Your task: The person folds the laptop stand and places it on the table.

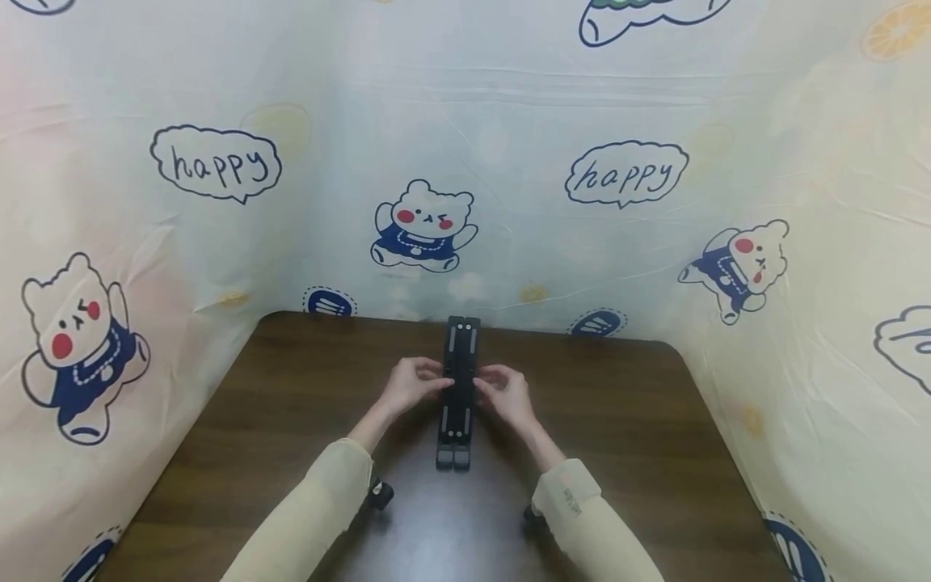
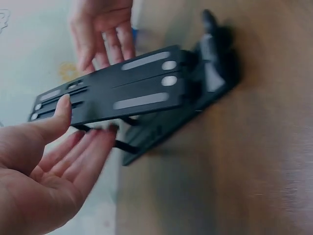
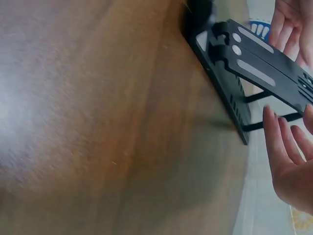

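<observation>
A black folding laptop stand [image 1: 458, 388] stands on the table, its two long halves side by side. In the left wrist view its upper plate [image 2: 105, 88], with grey pads and round light dots, slopes above the base [image 2: 166, 125], thin struts between them. My left hand [image 1: 414, 386] grips the plate's left edge, thumb on top and fingers below. From the other side my right hand [image 1: 507, 396] holds the right edge, its thumb at the edge and its fingers [image 3: 276, 142] under the plate beside a strut.
The brown wooden table [image 1: 291, 485] runs back to a pale cloth [image 1: 509, 97] printed with bears and words, which hangs behind and along both sides. A small black device [image 1: 381, 494] sits under the left cuff, and another [image 1: 532, 515] at the right cuff.
</observation>
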`<state>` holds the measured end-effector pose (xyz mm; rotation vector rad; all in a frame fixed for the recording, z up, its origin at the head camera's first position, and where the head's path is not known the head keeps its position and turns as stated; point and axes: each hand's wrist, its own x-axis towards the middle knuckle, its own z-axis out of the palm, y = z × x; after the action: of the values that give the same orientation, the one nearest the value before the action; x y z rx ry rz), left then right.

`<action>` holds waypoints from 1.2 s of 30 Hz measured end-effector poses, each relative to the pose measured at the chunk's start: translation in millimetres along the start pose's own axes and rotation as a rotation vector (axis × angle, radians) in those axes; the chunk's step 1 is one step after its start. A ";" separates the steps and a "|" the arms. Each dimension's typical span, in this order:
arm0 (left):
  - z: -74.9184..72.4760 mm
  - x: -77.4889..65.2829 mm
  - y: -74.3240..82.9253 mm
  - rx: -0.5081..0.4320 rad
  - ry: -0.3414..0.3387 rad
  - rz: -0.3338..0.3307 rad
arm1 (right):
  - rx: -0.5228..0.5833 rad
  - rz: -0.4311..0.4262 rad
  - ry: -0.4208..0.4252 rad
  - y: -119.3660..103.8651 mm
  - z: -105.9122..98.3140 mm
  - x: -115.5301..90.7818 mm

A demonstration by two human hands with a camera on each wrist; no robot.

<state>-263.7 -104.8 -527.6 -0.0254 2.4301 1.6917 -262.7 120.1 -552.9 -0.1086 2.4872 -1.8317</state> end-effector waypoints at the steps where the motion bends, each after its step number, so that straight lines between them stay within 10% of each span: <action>1: -2.7 1.0 2.3 -0.012 0.000 0.011 | 0.004 -0.004 0.008 -2.0 -1.2 1.4; 25: -5.1 10.3 22.6 -0.086 0.048 0.019 | -0.037 -0.012 0.038 -22.5 -3.9 13.6; 36: -7.4 -1.6 -1.9 0.006 0.008 -0.051 | -0.057 -0.033 0.052 -19.3 -0.8 15.8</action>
<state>-262.9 -112.6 -526.6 -0.0928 2.4188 1.6653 -278.1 113.8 -534.3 -0.1063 2.5884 -1.7995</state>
